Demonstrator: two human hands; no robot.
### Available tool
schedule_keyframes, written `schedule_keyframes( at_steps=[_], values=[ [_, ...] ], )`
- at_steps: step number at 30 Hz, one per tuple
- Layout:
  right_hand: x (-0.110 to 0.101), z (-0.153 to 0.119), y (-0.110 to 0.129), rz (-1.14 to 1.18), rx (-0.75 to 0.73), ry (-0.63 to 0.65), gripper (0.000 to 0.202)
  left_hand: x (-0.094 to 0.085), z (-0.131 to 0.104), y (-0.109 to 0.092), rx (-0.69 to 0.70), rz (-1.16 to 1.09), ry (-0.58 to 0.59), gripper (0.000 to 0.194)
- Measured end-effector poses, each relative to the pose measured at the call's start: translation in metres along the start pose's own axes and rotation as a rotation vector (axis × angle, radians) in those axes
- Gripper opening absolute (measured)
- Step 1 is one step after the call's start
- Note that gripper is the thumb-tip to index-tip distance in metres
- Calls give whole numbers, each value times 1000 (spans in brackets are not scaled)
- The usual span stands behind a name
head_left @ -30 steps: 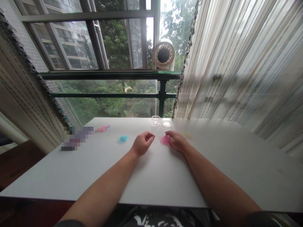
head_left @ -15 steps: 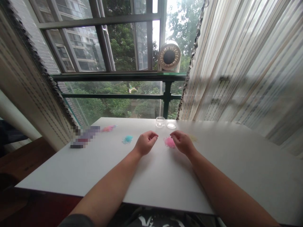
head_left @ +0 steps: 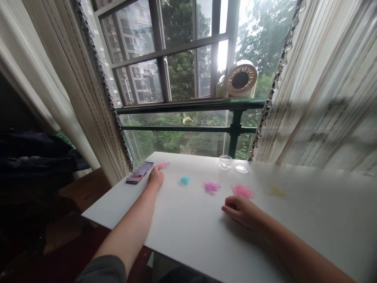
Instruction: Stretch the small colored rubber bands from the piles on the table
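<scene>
My left hand (head_left: 156,177) is stretched to the far left of the white table. Its curled fingers touch or hover at a pile of pink, orange and lilac rubber bands (head_left: 165,165); the fingertips are hard to make out. Closed loosely, my right hand (head_left: 238,209) rests near the table, thumb towards the left; what it holds, if anything, is hidden. Just beyond it lie pink rubber bands (head_left: 242,191). Purple rubber bands (head_left: 211,187) and blue rubber bands (head_left: 184,181) lie between the hands. Pale yellow rubber bands (head_left: 277,191) are farther right.
A phone (head_left: 140,172), partly blurred out, lies left of my left hand. A clear round jar (head_left: 225,162) and a clear lid (head_left: 242,168) stand near the table's (head_left: 188,232) back edge. A round fan-like device (head_left: 240,79) stands by the window, with curtains on both sides.
My left hand has moved left to the multicoloured pile. My right hand has drawn back from the pink rubber bands, uncovering them and the purple ones. The view has turned left.
</scene>
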State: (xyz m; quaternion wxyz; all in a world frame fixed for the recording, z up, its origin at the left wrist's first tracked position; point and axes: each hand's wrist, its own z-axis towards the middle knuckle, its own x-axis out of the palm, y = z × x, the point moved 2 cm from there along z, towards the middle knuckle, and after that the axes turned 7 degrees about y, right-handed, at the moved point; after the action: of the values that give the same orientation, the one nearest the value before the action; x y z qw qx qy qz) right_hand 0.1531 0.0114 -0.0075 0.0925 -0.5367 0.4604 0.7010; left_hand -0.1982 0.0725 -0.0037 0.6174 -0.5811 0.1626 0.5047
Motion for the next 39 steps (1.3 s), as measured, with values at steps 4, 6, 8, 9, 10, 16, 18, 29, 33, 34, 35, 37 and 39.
schedule_keyframes(
  at_steps=[4,6,8,9,10,16,18,29,33,34,35,37,39],
  values=[
    [0,0,-4,13,4,5,30,8,6,14,-70,46,24,44],
    [0,0,-4,12,7,12,30,14,6,11,-88,72,51,43],
    [0,0,-4,8,10,19,29,18,7,7,-98,96,67,42],
    [0,0,-4,4,11,23,28,19,7,6,-98,105,73,41],
    [0,0,-3,1,12,27,28,20,7,6,-96,113,79,40],
    [-2,-1,0,-10,11,41,27,21,8,7,-77,149,120,38],
    [-2,-1,0,-13,13,40,26,22,8,8,-73,157,126,39],
    [-2,-2,0,8,12,43,26,19,8,12,-18,147,94,39],
    [-1,-2,-2,10,11,40,26,15,3,5,76,125,72,38],
    [-1,-2,-2,11,11,35,26,13,0,0,132,108,64,38],
    [0,-2,-2,14,10,28,26,12,-5,-6,213,81,54,37],
    [1,-2,-3,28,1,3,25,10,-16,-24,432,-1,29,34],
    [0,-2,-4,46,-16,-34,24,9,-32,-45,649,-79,25,33]
  ],
)
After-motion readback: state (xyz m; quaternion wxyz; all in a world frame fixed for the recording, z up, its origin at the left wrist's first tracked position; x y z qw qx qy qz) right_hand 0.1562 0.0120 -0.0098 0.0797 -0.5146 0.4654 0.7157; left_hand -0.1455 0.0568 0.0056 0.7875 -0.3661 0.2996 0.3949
